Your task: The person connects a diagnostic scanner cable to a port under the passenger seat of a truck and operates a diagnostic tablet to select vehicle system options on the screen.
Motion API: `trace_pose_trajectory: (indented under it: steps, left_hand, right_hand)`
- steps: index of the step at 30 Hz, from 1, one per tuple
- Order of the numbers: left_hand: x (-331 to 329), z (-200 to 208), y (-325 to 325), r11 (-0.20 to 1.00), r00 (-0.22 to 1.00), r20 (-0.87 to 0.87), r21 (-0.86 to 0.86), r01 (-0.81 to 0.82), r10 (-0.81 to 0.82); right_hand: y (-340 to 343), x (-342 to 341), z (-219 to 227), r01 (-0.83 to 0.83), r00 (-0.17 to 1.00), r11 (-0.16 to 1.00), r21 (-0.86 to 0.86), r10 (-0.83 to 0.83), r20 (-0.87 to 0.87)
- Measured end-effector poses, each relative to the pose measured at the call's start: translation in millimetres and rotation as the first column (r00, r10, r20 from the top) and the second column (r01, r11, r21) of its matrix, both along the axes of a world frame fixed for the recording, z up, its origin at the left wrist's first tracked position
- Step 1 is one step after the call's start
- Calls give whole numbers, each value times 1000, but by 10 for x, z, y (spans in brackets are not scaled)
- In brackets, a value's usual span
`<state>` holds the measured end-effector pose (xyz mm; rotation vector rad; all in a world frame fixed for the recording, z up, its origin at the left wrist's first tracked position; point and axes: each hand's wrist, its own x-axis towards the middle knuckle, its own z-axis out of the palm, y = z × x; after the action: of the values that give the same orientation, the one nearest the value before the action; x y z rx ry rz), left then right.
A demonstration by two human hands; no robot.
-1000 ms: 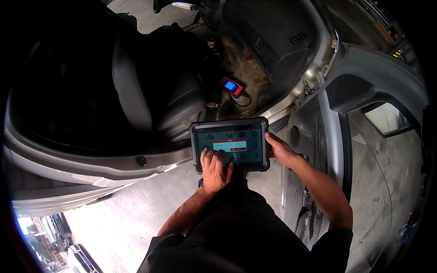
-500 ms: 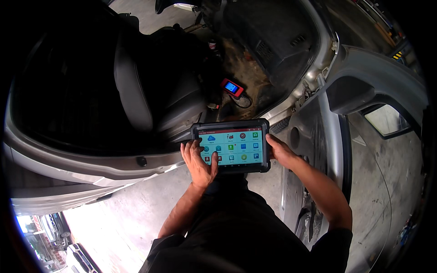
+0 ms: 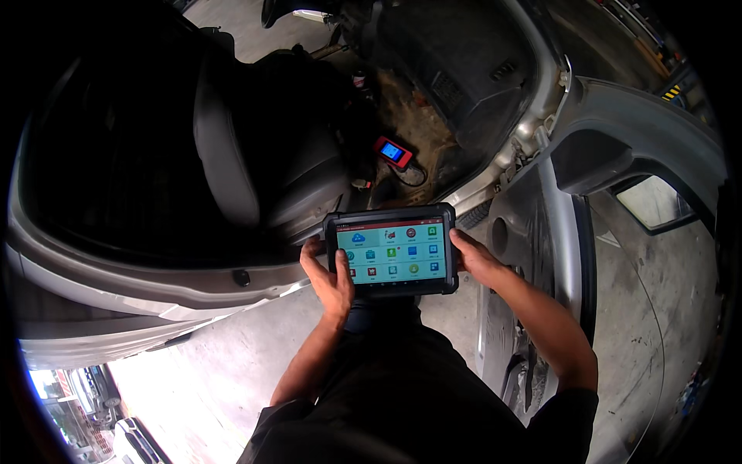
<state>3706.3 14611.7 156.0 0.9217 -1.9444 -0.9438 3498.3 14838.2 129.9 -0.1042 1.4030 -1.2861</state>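
A black rugged tablet (image 3: 392,250) with a lit screen of coloured icons is held level in front of me. My left hand (image 3: 329,278) grips its left edge, with the thumb over the screen's left border and the other fingers partly hidden at the side. On the opposite edge, my right hand (image 3: 477,259) is closed round the casing, its fingers mostly hidden beneath. Beyond the tablet, a red handheld device (image 3: 393,152) with a blue lit screen lies on the car's floor, a dark cable (image 3: 416,179) looping from it.
The silver car's doorway is open ahead, with a grey seat (image 3: 226,158) at left and a dark dashboard (image 3: 464,62) beyond. At right stands the open door (image 3: 541,255) with its side mirror (image 3: 657,203). Parked vehicles (image 3: 94,390) show at lower left.
My left hand has slid a little left, its fingers drawing back from the screen to the tablet's edge. The tablet and my right hand have barely moved.
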Motion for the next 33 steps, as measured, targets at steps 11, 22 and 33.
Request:
trace_pose_trajectory:
  steps: [11, 22, 33]
  left_hand:
    - [3, -504, -525, 637, 980, -20, 757, 146, -200]
    - [-19, -584, -543, 671, 988, 15, 736, 94, -155]
    - [-114, -344, -381, 662, 978, 159, 749, -29, -137]
  right_hand:
    - [-72, -27, 355, -61, 970, 997, 56, 73, -233]
    - [-79, -21, 296, -89, 968, 992, 86, 107, -228]
    - [-122, -121, 47, 402, 911, 900, -170, -412, -27]
